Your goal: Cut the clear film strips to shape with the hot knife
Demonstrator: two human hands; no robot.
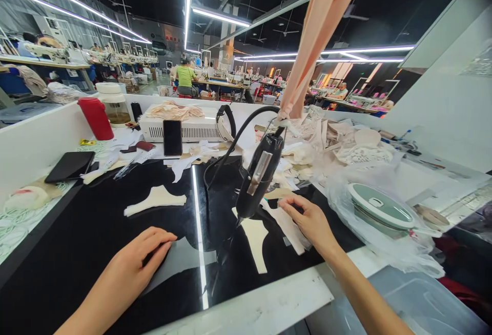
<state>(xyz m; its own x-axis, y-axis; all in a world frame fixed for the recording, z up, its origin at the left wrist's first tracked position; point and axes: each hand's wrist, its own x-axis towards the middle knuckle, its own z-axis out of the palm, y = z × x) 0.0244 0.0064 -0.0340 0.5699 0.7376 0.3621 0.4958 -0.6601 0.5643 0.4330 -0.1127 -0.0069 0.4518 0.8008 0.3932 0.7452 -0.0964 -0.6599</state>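
My left hand (132, 268) lies flat on the glossy black worktop (77, 253), fingers stretched out, holding nothing. My right hand (309, 219) rests with bent fingers on cream fabric pieces (286, 224) to the right of a hanging black hand tool (259, 173). The tool dangles on its cable, tip just above another cream cut piece (255, 240). A further cream piece (156, 200) lies to the left.
A phone (172, 137) leans on a white box (184, 127) with fabric on top. A red bottle (95, 118), black tablet (69, 166), green-lidded container in plastic (378, 209), piles of lace and peach fabric hanging overhead (319, 32). People work at distant sewing tables.
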